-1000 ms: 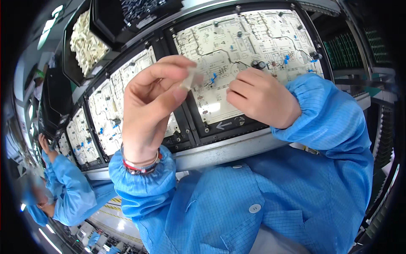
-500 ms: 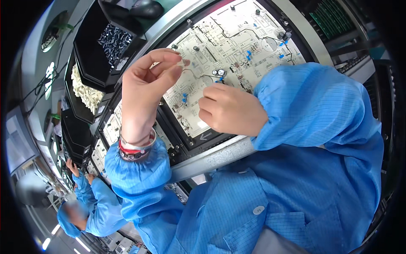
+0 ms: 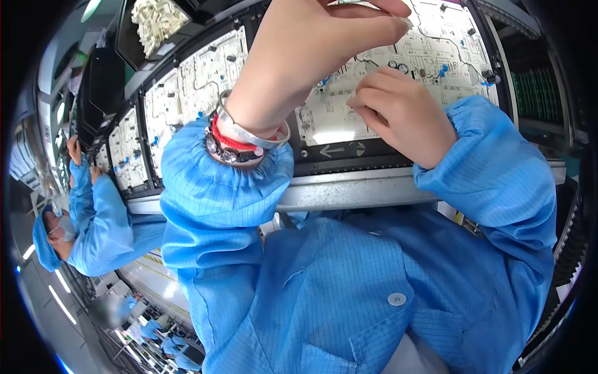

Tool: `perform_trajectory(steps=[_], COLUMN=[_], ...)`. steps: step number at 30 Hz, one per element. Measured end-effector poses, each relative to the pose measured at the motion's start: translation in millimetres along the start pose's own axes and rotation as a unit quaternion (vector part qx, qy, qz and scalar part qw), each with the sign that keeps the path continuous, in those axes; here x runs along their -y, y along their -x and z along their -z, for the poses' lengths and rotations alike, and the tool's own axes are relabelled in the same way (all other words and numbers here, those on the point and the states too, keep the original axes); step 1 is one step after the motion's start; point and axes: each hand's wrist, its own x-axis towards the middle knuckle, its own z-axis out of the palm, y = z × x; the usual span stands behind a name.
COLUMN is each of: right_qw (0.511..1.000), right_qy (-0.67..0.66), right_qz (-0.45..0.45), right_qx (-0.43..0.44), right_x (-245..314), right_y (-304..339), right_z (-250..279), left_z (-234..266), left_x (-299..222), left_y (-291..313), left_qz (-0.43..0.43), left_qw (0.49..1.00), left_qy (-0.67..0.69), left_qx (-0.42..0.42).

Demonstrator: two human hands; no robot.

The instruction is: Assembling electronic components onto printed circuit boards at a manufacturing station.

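A white circuit board (image 3: 327, 124) with black, brown and blue components lies in a dark frame under my hands. My left hand (image 3: 305, 47) reaches over its far part, thumb and fingertips pinched together. A pale speck shows at the thumb tip, too small to name. My right hand (image 3: 408, 115) hovers above the near middle of the board, fingers curled and thumb against them. Whatever it may hold is hidden. Bracelets (image 3: 240, 137) circle my left wrist.
More framed circuit boards (image 3: 196, 87) line up to the left. White connectors (image 3: 157, 26) fill a black bin at the far left. A metal rail (image 3: 349, 190) runs along the near edge. Green boards (image 3: 532, 93) stand at the right. A co-worker in blue (image 3: 103, 234) works farther left.
The view has turned and shifted, bringing more boards on the left into sight. My left hand has moved right and farther over the board. My right hand stays curled above it.
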Motion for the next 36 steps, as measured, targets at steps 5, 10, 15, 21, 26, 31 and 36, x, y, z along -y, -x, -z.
perform_trajectory(steps=[5, 10, 15, 21, 26, 31, 36], right_qw=[0.999, 0.998, 0.998, 0.996, 0.979, 0.982, 0.965], right_qy=[0.019, 0.036, 0.041, 0.076, 0.158, 0.098, 0.008], right_qz=[0.019, 0.042, 0.046, 0.048, 0.13, 0.151, 0.259], right_qx=[-0.033, -0.014, -0.021, -0.02, -0.006, -0.055, 0.024], right_x=[3, -2, -1, 1, -2, 6, 10], right_y=[-1, -1, 1, 0, -5, 1, 24], right_z=[-5, -2, 0, -4, -4, 8, 14], left_z=[2, 4, 4, 2, 11, 20, 15], left_x=[-8, -9, 4, 3, 2, -3, 32], left_y=[14, 13, 6, 4, -1, -3, -20], left_qz=[-0.02, -0.047, -0.101, -0.099, -0.152, 0.01, -0.022], left_qw=[0.999, 0.997, 0.991, 0.991, 0.96, 0.961, 0.922], left_qy=[-0.03, -0.06, 0.041, 0.037, 0.142, -0.276, -0.387], left_qx=[-0.001, -0.013, 0.078, 0.085, 0.186, -0.012, 0.01])
